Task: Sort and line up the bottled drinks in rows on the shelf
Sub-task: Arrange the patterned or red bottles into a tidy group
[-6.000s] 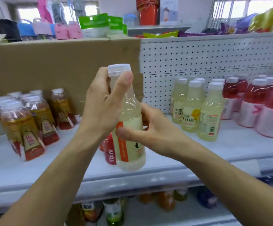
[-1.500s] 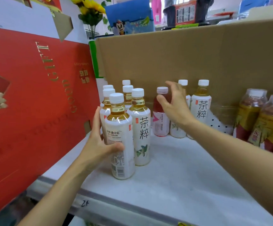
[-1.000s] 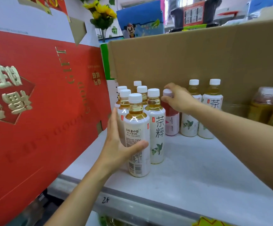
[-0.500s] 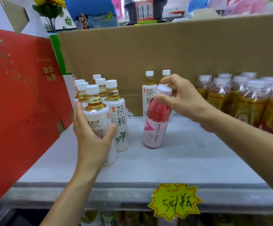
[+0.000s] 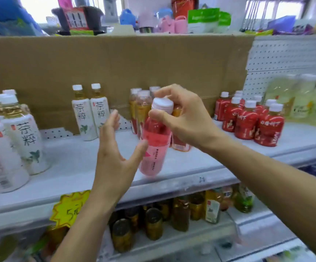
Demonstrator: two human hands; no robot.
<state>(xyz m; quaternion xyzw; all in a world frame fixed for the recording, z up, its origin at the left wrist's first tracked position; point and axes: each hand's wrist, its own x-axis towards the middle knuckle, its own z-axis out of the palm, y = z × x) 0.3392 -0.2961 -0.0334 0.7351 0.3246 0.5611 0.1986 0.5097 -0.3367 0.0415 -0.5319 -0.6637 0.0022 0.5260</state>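
Bottle (image 5: 154, 148) neck behind right hand (image 5: 183, 118)

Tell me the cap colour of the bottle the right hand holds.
White cap on the pink-labelled plastic bottle, seen in the head view.

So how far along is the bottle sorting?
Seemingly done: red bottles and yellow bottles stand grouped on the right. In hand: the right hand grips a pink bottle by its cap, left hand open beside it. Left: placing it, and two tea bottles stand apart from the tea group.
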